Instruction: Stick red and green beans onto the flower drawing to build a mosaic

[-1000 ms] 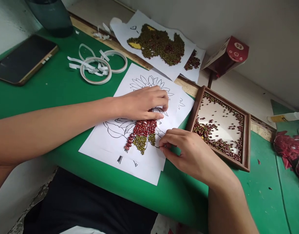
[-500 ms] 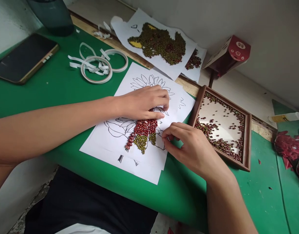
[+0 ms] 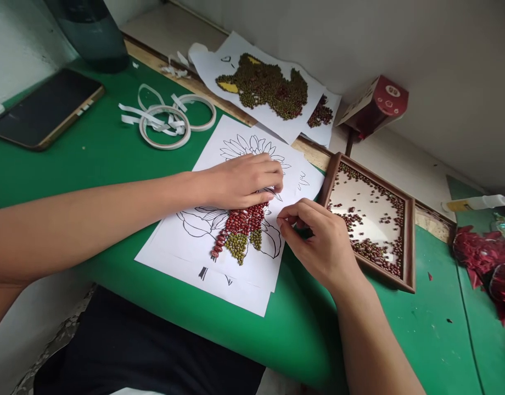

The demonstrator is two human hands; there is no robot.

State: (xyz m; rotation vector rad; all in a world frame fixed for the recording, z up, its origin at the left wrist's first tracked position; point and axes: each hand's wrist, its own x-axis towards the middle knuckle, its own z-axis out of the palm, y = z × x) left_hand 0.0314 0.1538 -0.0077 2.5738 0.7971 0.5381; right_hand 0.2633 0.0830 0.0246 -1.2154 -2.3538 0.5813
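Note:
My left hand (image 3: 248, 178) lies across a white sheet with a line-drawn flower (image 3: 166, 249), its fingers loosely bent and the thumb apart from them. Just below the thumb, dark red beans (image 3: 245, 219) fill part of the drawing, and small green beans (image 3: 236, 246) fill areas under them. At the sheet's right edge, beside a drawn leaf, my right hand (image 3: 320, 238) has thumb and forefinger pinched together. Whatever is between those fingertips is too small to make out. Right of that hand stands a brown-framed tray (image 3: 409, 247) with scattered small red and green beans.
Two tape rolls (image 3: 166, 145) with loose white strips lie at the back left, near a phone (image 3: 46, 107) and a dark bottle (image 3: 96, 38). Behind is a bean-covered animal picture (image 3: 269, 88). A red box (image 3: 376, 107) and crumpled red wrapping (image 3: 475, 252) are to the right.
My right fingertips have shifted slightly up along the sheet's right edge, still pinched. The left hand stays on the drawing. The whole view has shifted a little.

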